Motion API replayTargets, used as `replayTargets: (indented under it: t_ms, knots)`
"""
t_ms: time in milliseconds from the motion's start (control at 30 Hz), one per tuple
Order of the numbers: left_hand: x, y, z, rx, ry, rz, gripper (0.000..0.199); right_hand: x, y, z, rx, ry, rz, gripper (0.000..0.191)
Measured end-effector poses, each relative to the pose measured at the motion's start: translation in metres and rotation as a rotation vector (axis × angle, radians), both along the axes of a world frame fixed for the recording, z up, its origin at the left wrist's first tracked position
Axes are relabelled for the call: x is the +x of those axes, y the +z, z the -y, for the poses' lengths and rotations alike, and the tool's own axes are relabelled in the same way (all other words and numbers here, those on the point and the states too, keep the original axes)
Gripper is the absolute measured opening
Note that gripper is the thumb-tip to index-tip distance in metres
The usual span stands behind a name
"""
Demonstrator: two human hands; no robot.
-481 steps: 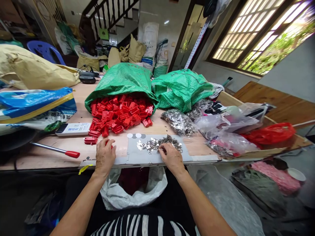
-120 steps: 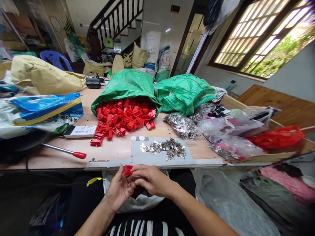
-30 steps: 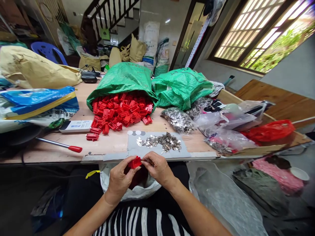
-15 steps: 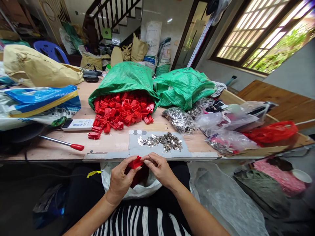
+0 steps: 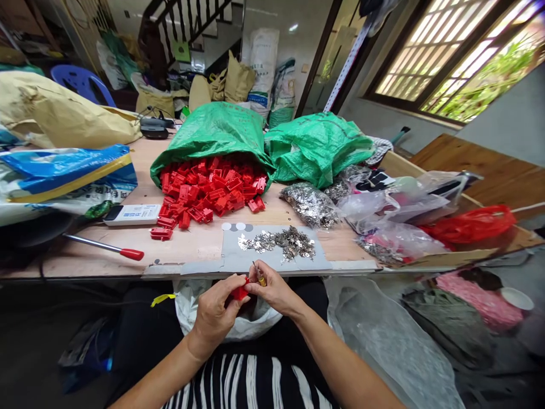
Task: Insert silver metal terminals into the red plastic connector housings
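Red plastic pieces spill from green woven sack; small red piece and yellow-and-silver pin held up close. Silver bits on grey board. Blue-and-yellow bag. Shirt black, white stripes.

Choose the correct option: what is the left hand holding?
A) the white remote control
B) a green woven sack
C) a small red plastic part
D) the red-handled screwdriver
C: the left hand grips the small red plastic part, while the right hand pinches a thin pin beside it.
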State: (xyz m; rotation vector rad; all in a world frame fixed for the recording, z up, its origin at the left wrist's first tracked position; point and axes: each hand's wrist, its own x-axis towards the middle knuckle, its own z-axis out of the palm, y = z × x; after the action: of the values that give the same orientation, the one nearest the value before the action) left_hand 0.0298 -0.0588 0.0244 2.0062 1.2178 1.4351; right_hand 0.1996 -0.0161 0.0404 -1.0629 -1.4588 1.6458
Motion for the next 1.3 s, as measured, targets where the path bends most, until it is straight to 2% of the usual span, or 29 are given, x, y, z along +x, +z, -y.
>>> replayTargets:
  t_ms: [233,367,567,667,767,833,900,933,1000,1133,1300]
  knots:
    - [0.003,0.002,0.003,-0.219,-0.045,0.135,0.029,0.009,-0.003,0.009,-0.175,0.080,-0.110,0.044]
    - [0.004,0.004,0.004,-0.338,-0.106,0.248,0.029,0.014,0.000,0.013,-0.247,0.068,-0.156,0.044]
    - [0.000,0.002,0.006,-0.486,-0.248,0.518,0.030,0.014,-0.004,0.017,-0.406,0.088,-0.309,0.047]
    - [-0.001,0.001,0.004,-0.573,-0.287,0.660,0.028,0.015,-0.003,0.017,-0.417,0.124,-0.301,0.049]
    - [0.001,0.001,0.000,-0.655,-0.236,0.764,0.028,0.019,0.004,0.009,-0.272,0.147,-0.115,0.044]
    - [0.002,0.000,-0.003,-0.683,-0.174,0.823,0.031,0.023,0.008,-0.002,-0.029,0.052,0.148,0.030]
    - [0.002,0.000,-0.005,-0.693,-0.139,0.854,0.033,0.028,0.011,-0.016,0.280,-0.097,0.459,0.011]
    - [0.001,0.000,-0.005,-0.694,-0.135,0.861,0.033,0.031,0.011,-0.024,0.414,-0.150,0.595,0.007]
    - [0.001,0.000,-0.005,-0.699,-0.135,0.864,0.033,0.035,0.009,-0.037,0.586,-0.181,0.796,0.013]
    - [-0.002,0.000,-0.003,-0.708,-0.119,0.866,0.034,0.036,0.001,-0.054,0.666,-0.145,0.982,0.018]
    - [-0.003,0.002,-0.001,-0.710,-0.096,0.855,0.034,0.033,-0.004,-0.061,0.664,-0.130,1.027,0.011]
